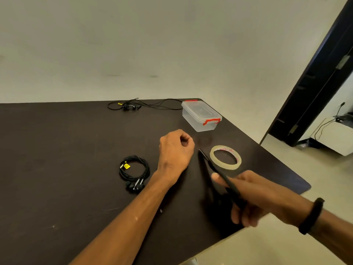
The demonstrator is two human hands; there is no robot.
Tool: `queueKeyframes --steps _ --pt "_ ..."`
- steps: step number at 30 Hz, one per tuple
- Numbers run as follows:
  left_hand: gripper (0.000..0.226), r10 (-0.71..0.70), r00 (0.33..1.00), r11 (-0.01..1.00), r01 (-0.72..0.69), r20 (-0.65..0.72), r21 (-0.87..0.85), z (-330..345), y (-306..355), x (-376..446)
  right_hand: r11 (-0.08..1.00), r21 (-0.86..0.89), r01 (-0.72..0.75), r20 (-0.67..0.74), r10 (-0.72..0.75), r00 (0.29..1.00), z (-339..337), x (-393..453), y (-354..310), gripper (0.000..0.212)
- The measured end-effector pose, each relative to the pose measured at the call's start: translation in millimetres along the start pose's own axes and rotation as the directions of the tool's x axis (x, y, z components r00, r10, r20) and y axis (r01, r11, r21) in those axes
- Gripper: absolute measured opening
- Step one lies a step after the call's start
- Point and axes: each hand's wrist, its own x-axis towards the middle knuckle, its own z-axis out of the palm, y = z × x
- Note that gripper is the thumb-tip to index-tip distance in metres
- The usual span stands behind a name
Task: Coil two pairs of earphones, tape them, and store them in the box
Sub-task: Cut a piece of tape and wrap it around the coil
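We see the right hand (256,197) with its grip curled round the handles of black scissors (215,169), whose blades lie pressed together and point away toward the left hand. The left hand (175,150) hovers above the tabletop (57,159) with fingers curled in and fingertips pinched together; whether tape sits between them we cannot tell. A black band (311,216) circles the right wrist.

The dark tabletop stands against a pale wall (133,44), with a dark door frame (315,83) at right. The clear box (200,115), lid on and red latches down, sits near the far right corner. The tape roll (225,157) lies flat just right of the scissors. One pair of earphones (134,172) lies coiled left of the left forearm; the second pair (133,106) lies loose at the far edge. Red printing inside the roll and the yellow cable tags are unreadable.
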Motion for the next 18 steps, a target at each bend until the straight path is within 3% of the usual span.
queueKeyframes --steps 2,4,6,9,11,13,15,18 --pt "0.009 -0.126 0.992 0.972 0.122 -0.008 -0.201 -10.5 9.4 1.1 0.924 -0.38 -0.025 -0.085 -0.008 0.996 -1.5 -1.5 -9.6 0.098" --pt "0.008 -0.248 0.966 0.843 0.254 0.077 -0.475 -29.4 18.6 0.7 0.767 -0.639 -0.061 -0.157 -0.053 0.986 -2.3 0.8 -16.5 0.092" --pt "0.007 -0.283 0.944 0.72 0.325 0.168 -0.614 -54.2 22.3 -3.1 0.692 -0.717 -0.085 -0.125 -0.008 0.992 -7.7 1.8 -26.6 0.086" --pt "0.011 -0.282 0.937 0.705 0.349 0.207 -0.617 -94.3 17.4 -9.7 0.691 -0.723 -0.026 0.056 0.096 0.994 -27.6 -3.4 -45.1 0.074" --pt "0.012 -0.261 0.941 0.734 0.34 0.217 -0.588 -115.5 12.0 -14.2 0.742 -0.665 0.086 0.13 0.002 0.991 -34.9 -8.6 -56.1 0.059" --pt "0.01 -0.223 0.951 0.788 0.306 0.215 -0.534 -131.6 6.2 -17.5 0.782 -0.553 0.286 0.091 -0.285 0.954 -25.6 -4.5 -68.9 0.044" --pt "0.011 -0.184 0.959 0.833 0.268 0.215 -0.484 -142.1 2.4 -18.3 0.819 -0.267 0.507 -0.039 -0.535 0.844 0.5 9.6 -83.2 0.038" --pt "0.022 -0.154 0.965 0.858 0.236 0.211 -0.457 -153.0 -1.9 -15.5 0.756 0.207 0.621 -0.13 -0.608 0.783 44.2 32.5 -112.4 0.051"
